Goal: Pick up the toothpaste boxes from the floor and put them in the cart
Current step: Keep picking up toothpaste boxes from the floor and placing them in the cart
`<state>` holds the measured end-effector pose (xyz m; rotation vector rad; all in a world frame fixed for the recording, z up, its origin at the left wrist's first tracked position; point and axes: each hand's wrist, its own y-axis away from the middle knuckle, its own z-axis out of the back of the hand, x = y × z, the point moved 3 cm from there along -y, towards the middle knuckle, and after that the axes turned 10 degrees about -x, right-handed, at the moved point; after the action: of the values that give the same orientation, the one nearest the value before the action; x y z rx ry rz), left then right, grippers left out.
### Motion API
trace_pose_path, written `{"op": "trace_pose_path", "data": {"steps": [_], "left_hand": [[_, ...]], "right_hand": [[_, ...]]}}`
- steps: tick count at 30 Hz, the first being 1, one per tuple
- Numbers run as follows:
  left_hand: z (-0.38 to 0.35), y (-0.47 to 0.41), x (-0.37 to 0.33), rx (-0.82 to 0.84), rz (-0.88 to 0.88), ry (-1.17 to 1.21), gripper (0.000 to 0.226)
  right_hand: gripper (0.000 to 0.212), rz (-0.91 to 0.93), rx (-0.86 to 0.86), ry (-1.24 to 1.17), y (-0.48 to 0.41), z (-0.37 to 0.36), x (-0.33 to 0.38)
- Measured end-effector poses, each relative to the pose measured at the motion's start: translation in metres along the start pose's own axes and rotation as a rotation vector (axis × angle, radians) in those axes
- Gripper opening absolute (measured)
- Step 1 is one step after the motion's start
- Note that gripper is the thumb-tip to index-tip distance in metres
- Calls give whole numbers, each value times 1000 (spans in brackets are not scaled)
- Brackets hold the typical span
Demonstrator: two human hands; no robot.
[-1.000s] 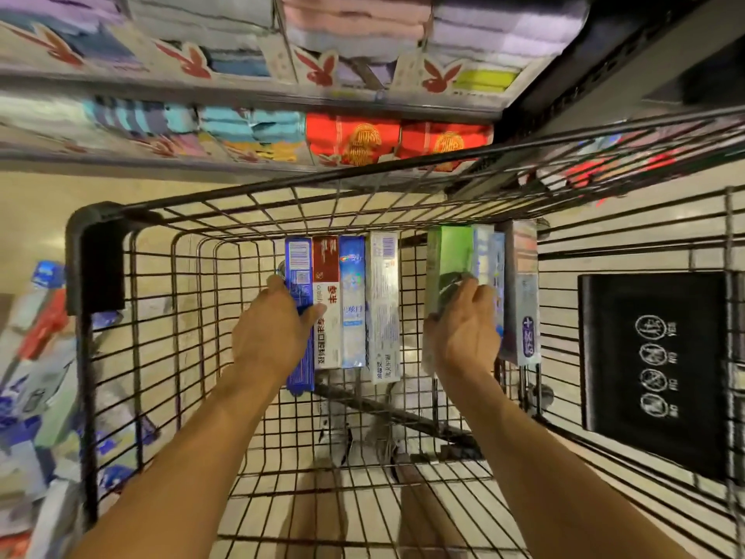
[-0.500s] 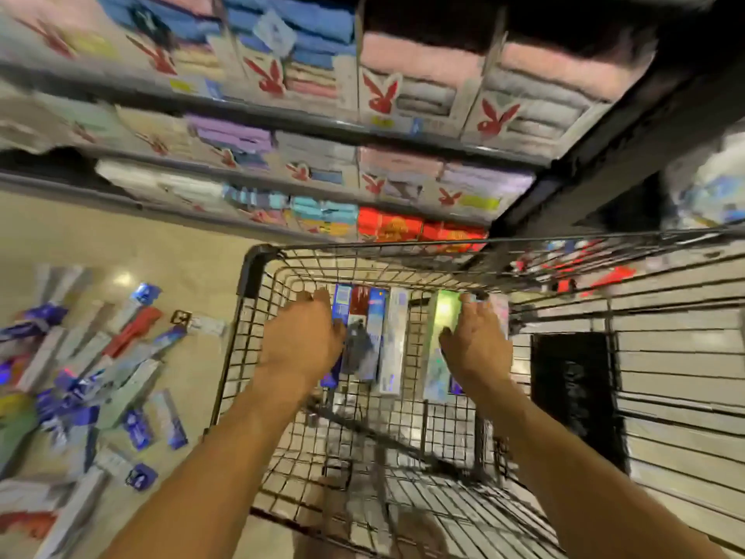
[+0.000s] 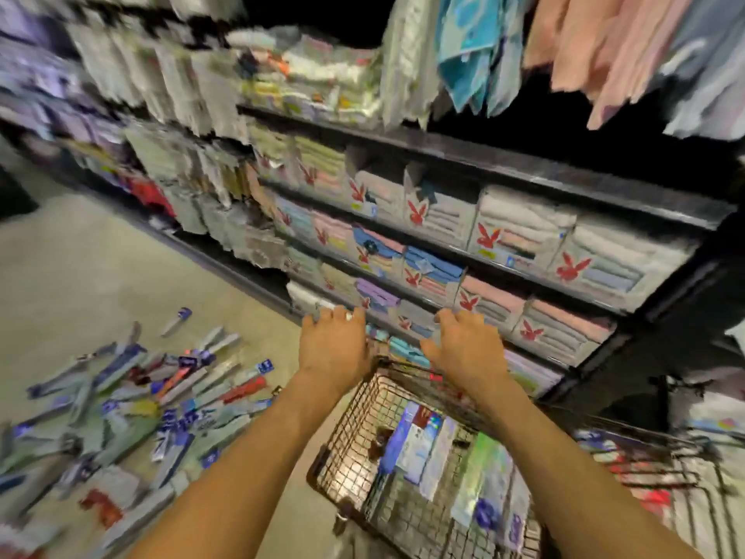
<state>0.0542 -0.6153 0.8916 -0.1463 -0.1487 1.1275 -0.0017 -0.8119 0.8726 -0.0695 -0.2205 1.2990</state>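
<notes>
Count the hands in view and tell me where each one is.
2. The left hand is above the far rim of the shopping cart, on the side of the toothpaste boxes on the floor; the right hand is beside it, nearer the towel shelves. Both hold nothing.

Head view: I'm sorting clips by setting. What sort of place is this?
Most likely a shop aisle: long shelves stacked with packaged towels, a wire cart, and toothpaste boxes strewn on the floor.
</notes>
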Motion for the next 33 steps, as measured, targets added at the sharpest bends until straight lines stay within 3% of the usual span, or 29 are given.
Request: {"op": "trace_pose_path", "data": {"steps": [7,15,23,33], "left_hand": [[52,51,141,-46,211,-36,50],[58,148,317,-23,427,-53,53],[24,203,439,88,516,-12,44],[-86,190,534,312,606,46,52]], "right_hand": [[55,249,-46,-44,-12,46,136],[55,362,19,-124,9,18,313],[57,370,122,-168,32,-38,441],[56,289,349,-213,9,-174,528]]}}
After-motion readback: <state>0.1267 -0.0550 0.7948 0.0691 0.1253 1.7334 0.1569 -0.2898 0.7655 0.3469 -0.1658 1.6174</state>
